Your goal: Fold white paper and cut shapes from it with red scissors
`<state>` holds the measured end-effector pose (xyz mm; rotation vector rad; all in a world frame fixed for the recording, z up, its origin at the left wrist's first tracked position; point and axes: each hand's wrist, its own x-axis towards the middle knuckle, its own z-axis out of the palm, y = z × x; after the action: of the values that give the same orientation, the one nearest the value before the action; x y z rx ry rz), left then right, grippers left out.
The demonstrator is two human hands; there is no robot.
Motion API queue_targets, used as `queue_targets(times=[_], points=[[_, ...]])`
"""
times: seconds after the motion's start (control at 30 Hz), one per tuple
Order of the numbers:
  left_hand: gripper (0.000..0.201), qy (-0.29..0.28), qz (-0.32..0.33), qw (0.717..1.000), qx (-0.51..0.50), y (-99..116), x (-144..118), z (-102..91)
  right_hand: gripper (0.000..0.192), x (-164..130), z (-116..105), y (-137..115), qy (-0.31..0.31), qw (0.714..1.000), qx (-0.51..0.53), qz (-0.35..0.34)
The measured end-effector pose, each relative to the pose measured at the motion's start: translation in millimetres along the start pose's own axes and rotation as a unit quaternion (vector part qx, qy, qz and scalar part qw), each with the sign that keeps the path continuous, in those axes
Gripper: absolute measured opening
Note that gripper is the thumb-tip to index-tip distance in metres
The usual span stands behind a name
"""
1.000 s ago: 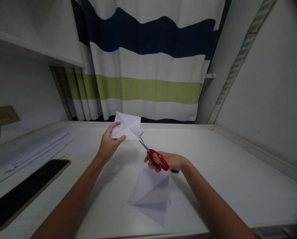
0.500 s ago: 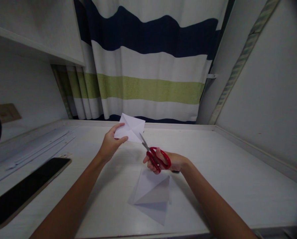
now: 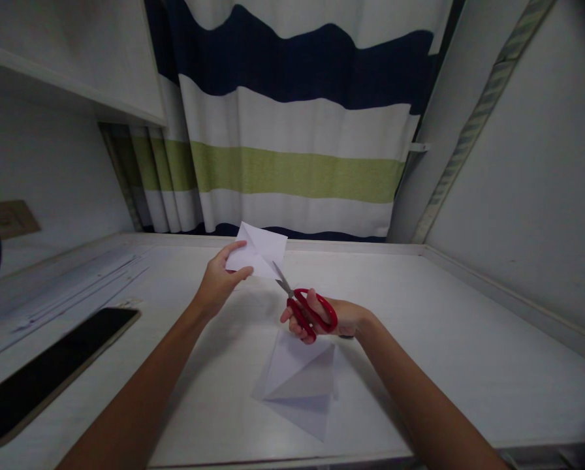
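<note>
My left hand (image 3: 222, 273) pinches the left edge of a small creased sheet of white paper (image 3: 263, 249), held up above the desk. Its creases run corner to corner. In my right hand (image 3: 306, 320) is a pair of red-handled scissors (image 3: 316, 310), thumb and fingers through the loops. The blades are parted and straddle the paper's lower right corner. Below the scissors, folded white paper (image 3: 300, 382) lies on the desk, its upper part partly behind my right hand.
A dark-screened phone (image 3: 52, 372) lies on the white desk (image 3: 444, 365) at the left. Behind the desk hangs a striped curtain (image 3: 297, 173). A shelf (image 3: 67, 85) juts out at upper left, and a wall (image 3: 532, 196) bounds the right side.
The scissors have shifted slightly left, so their blades reach a little farther over the paper's corner. My left hand and the paper stay almost in place.
</note>
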<state>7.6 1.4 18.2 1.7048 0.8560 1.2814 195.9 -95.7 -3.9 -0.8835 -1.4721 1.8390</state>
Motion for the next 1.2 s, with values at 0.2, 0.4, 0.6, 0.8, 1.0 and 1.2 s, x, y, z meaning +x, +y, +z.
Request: queue_targets(times=[0.2, 0.4, 0.6, 0.8, 1.0, 1.2], points=[[0.057, -0.012, 0.000, 1.000, -0.001, -0.7, -0.9, 0.0, 0.060, 1.3, -0.6, 0.7, 0.002, 1.000, -0.001, -0.004], [0.057, -0.017, -0.001, 1.000, -0.002, 0.8, -2.2, -0.1, 0.060, 0.5, -0.4, -0.2, 0.002, 1.000, -0.001, -0.003], [0.057, -0.021, 0.008, 1.000, 0.005, -0.4, -1.5, -0.5, 0.061, 1.5, -1.9, 1.6, -0.001, 1.000, 0.002, -0.001], [0.056, -0.013, 0.005, 1.000, 0.018, 0.7, -1.4, -0.2, 0.062, 1.9, -2.7, 3.0, -0.006, 1.000, -0.001, -0.008], [0.056, -0.015, 0.002, 1.000, 0.015, 1.3, -1.5, 0.3, 0.060, 1.8, -1.4, 1.5, 0.005, 1.000, -0.006, 0.005], [0.057, -0.012, 0.004, 1.000, 0.017, 3.9, -2.5, 0.4, 0.061, 1.2, -1.9, 0.6, 0.014, 0.999, -0.031, 0.013]])
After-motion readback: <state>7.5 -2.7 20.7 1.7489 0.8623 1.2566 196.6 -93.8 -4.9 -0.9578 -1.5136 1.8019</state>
